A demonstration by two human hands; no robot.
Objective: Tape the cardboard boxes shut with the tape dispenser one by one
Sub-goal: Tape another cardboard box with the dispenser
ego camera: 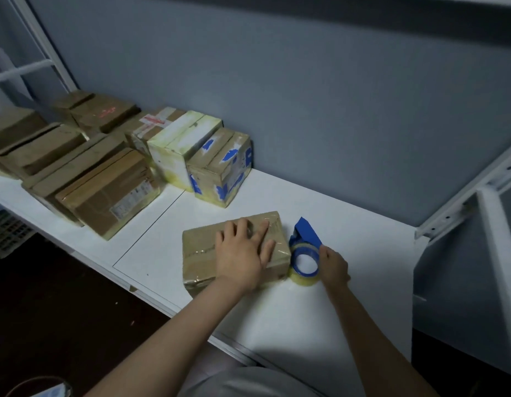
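Heaped along the back left of the white counter (320,213), against the grey wall (306,96): brown cardboard boxes (105,184), all closed, some lying flat and overlapping, contents hidden. Just right of that heap, a white box (174,156) and, touching its right side, a smaller patched box (220,173) marked with scraps of blue. Both well apart from the work spot nearer the front. At the right edge, a white metal frame (489,213) rising beside the counter. Below the counter at far left, a crate (5,233), too dim to make out.

Near the front edge, the near box (200,253), flaps down, shiny clear tape across its top and round its near left corner; inside not visible. Long side running left to right, right end turned slightly toward the wall. Left hand (243,253) flat on top, fingers spread, pressing down.

Touching the right end of that box, the blue tape dispenser (304,250), standing on the counter, clear roll nearest, blue blade end pointing up and away toward the wall. Right hand (334,266) curled round its right side, gripping it.
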